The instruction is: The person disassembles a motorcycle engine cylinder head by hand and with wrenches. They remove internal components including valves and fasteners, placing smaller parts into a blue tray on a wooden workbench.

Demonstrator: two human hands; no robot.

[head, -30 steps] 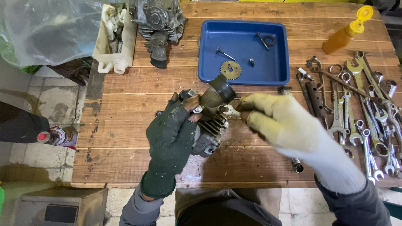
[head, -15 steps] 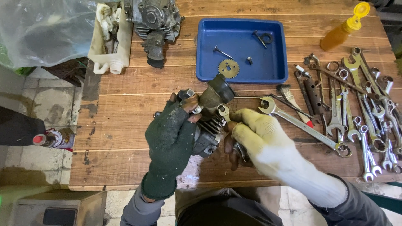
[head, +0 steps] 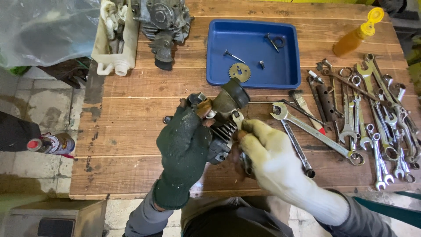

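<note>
My left hand (head: 184, 147), in a dark green glove, grips a small finned engine cylinder (head: 224, 115) held above the wooden table (head: 131, 131). My right hand (head: 274, 160), in a pale yellowish glove, holds a small spanner (head: 238, 118) whose head sits on a fitting at the top of the cylinder. A dark rounded intake piece sticks out of the cylinder toward the far side. The right thumb and fingers hide most of the spanner's shaft.
A blue tray (head: 287, 52) holds a gear, a valve and small parts. Several spanners (head: 377, 127) lie at the right, one large combination spanner (head: 315, 134) nearer. An engine block (head: 162, 22), white container (head: 112, 44), orange bottle (head: 355, 37), spray can (head: 52, 144) on the floor.
My right hand has drawn back from the right toward the cylinder and lowered, uncovering the large spanner on the table. The left hand keeps its grip on the cylinder.
</note>
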